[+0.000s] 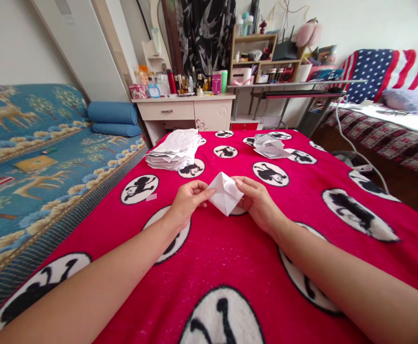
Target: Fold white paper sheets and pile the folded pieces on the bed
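A small folded white paper (226, 195), diamond-shaped with crease lines and raised flaps, is held up between my two hands above the red blanket (226, 258). My left hand (190, 198) pinches its left corner between thumb and fingers. On the other side, my right hand (257, 198) grips the right corner, with the thumb at the edge and the other fingers partly hidden behind the paper. Beyond my left hand lies a thick stack of white paper sheets (176, 149). Farther off to the right sit several folded white papers (270, 145) in a loose pile.
A small paper scrap (151, 197) lies on the blanket left of my left hand. The blue patterned sofa (69, 167) runs along the left side. At the back stand a white dresser (180, 111) with bottles and a wooden shelf (255, 62). A white cable (359, 148) hangs at the right.
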`<state>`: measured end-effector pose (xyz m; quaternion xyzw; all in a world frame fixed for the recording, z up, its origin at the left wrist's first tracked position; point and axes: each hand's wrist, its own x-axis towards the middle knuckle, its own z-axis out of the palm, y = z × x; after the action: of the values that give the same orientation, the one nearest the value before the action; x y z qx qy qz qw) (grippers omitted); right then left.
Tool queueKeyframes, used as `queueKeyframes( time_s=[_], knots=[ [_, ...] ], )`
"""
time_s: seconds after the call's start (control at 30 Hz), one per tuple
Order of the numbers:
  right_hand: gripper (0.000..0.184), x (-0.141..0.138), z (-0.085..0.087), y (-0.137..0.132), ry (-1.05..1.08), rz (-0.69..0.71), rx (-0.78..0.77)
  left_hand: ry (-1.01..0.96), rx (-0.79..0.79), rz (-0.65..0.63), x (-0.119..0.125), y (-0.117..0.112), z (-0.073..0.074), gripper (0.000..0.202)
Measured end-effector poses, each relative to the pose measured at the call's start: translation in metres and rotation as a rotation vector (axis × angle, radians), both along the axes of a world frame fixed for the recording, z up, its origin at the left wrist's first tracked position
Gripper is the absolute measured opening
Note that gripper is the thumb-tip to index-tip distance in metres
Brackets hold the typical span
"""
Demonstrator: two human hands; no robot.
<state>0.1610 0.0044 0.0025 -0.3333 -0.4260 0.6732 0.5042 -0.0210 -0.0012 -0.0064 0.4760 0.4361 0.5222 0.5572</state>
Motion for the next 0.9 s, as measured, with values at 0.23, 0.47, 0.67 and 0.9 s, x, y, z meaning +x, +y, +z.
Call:
queueKeyframes(
  time_s=[0.23,0.47,0.67,0.9],
  knots=[
    [0.032,-0.004,-0.006,-0.001,-0.186,-0.043,0.049,0.349,0.274,0.010,0.001,0.000,-0.005,0.041],
    [0.032,-0.006,-0.008,-0.001,-0.201,-0.048,0.064,0.910,0.858,0.278,0.006,-0.014,0.005,0.015],
    [0.034,-0.007,-0.008,-0.002,-0.200,-0.011,0.070,0.939,0.792,0.281,0.008,-0.013,0.004,0.017],
    [0.036,-0.008,-0.008,-0.002,-0.236,0.010,0.112,0.748,0.648,0.127,0.008,-0.008,-0.002,0.016]
  ],
)
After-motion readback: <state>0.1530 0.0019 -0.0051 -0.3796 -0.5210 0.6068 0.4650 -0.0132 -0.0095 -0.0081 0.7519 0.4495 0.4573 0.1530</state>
